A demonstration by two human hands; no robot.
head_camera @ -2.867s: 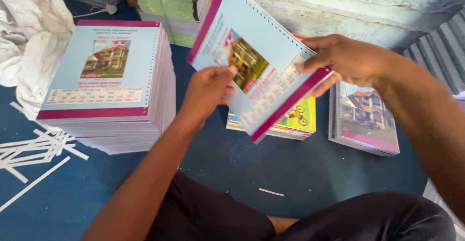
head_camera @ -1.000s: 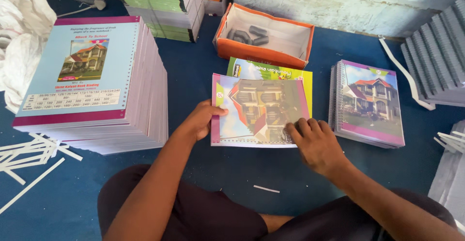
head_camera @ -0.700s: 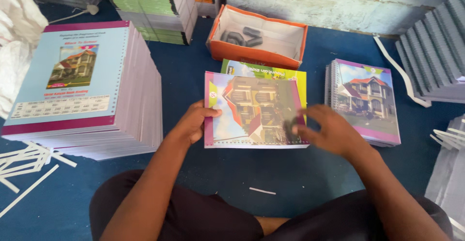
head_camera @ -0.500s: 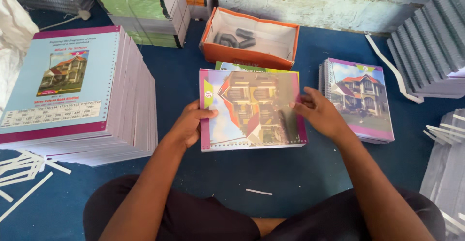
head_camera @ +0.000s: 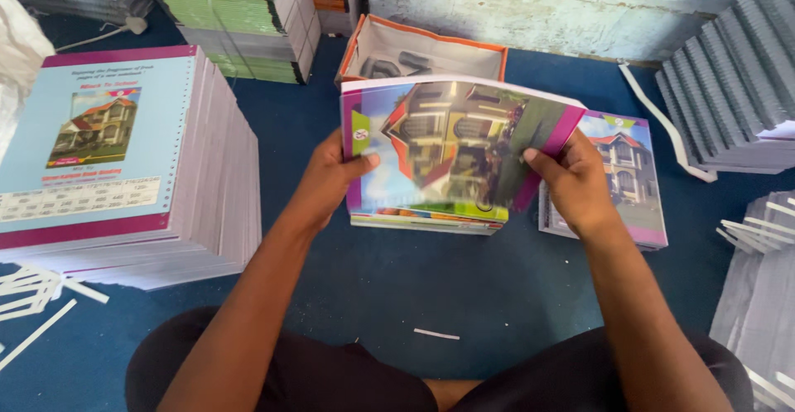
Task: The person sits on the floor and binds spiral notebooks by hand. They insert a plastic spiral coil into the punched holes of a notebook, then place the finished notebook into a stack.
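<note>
The person holds a book (head_camera: 451,143) with a shiny house picture on its cover, one hand on each side. The left hand (head_camera: 331,176) is closed on the book's left edge, thumb on top. The right hand (head_camera: 571,184) is closed on the right edge, where the cover bends up a little. The book is lifted off a small pile of books (head_camera: 431,217) that lies on the blue floor (head_camera: 397,296) right under it. The picture of the book is blurry, so how tight the hold is cannot be told. The cover looks smooth, so the book could slip from the thumbs and drop crooked on the pile under it. The bent corner by the right hand could get a crease if the thumb pushes hard. Just right of the book lies another book (head_camera: 629,172) with a house on it, and the right hand could bump it. Behind the book sits an open orange box (head_camera: 422,48), close enough to knock. Left of the book stands a tall stack of books (head_camera: 124,163), and an elbow swung wide could push its top ones off. A white strip (head_camera: 435,333) lies on the floor near the person's legs.
</note>
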